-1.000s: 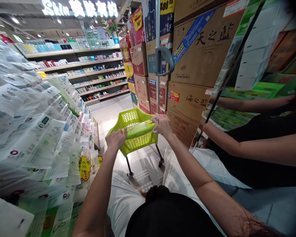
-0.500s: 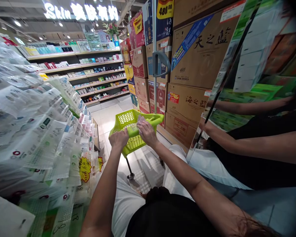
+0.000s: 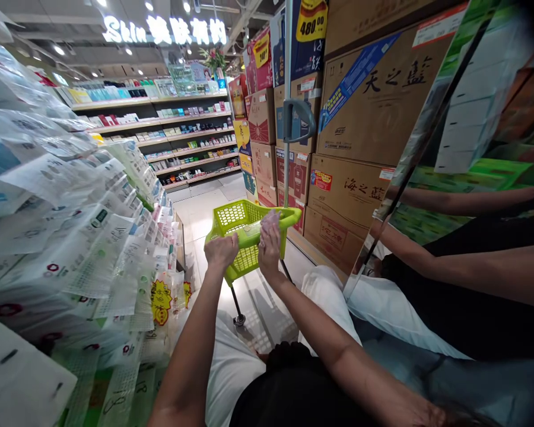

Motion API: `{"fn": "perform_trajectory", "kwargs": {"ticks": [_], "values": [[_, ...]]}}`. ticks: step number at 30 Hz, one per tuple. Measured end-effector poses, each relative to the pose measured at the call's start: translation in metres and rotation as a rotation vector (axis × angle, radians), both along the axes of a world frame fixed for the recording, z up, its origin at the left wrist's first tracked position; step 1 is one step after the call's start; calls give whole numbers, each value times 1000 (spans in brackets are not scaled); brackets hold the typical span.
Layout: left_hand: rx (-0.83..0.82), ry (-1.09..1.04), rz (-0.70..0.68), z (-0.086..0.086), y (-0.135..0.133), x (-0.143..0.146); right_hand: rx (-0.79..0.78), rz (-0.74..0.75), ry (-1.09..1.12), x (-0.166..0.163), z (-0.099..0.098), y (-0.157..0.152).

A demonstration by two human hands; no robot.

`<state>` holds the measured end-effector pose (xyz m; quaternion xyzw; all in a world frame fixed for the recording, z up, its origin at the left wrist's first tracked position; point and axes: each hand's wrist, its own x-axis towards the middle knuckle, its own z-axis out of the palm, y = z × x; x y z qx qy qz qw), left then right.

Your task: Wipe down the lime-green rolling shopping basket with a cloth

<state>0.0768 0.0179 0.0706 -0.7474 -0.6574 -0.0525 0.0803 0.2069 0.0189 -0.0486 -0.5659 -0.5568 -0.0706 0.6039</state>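
Observation:
A lime-green wheeled shopping basket (image 3: 235, 217) stands on the tiled aisle floor in front of me, its grey pull handle (image 3: 299, 117) raised on a pole. My left hand (image 3: 221, 249) is closed over the basket's near rim. My right hand (image 3: 269, 244) is just beside it at the rim, fingers pressed around a small clear crinkly wrapper (image 3: 269, 221) held over the basket. A flat green packet (image 3: 248, 232) lies across the basket's near edge between the hands.
Hanging clear packets (image 3: 93, 237) crowd the left side of the aisle. Stacked cardboard cartons (image 3: 360, 118) rise on the right. A mirrored panel (image 3: 471, 148) at right reflects arms and dark clothing. Shelves of skincare goods (image 3: 169, 136) close the aisle's far end.
My right hand slid left from the basket's right corner to just beside my left hand, bringing the clear wrapper up. The view shifted slightly, and the basket looks a little farther off.

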Motion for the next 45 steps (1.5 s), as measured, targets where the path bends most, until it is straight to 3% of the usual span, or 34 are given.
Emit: {"fn": "perform_trajectory", "kwargs": {"ticks": [4, 8, 11, 14, 19, 23, 27, 30, 36, 39, 45], "values": [[10, 5, -2, 0, -2, -6, 104, 83, -178, -10, -13, -3], [-1, -8, -13, -1, -5, -8, 81, 59, -231, 35, -1, -1], [21, -17, -16, -4, -5, -4, -56, 5, -193, 71, 26, 2], [38, -39, -26, -9, -2, 1, -269, 49, -283, 87, 61, 7], [59, -92, -52, -16, 2, 9, -526, 116, -542, 77, 109, 17], [65, -115, -53, -17, 2, 10, -645, 227, -735, 53, 130, 26], [54, -88, -31, -16, 0, 7, -726, 318, -795, 41, 137, 40], [54, -71, -21, -16, -1, 7, -752, 377, -729, 52, 137, 51], [74, -96, -36, -23, -2, 15, -900, 239, -680, 77, 140, 65], [101, -107, -26, -25, -3, 19, -911, 267, -729, 64, 143, 68], [124, -102, -19, -26, -2, 10, -839, 484, -740, 32, 143, 63]]}}
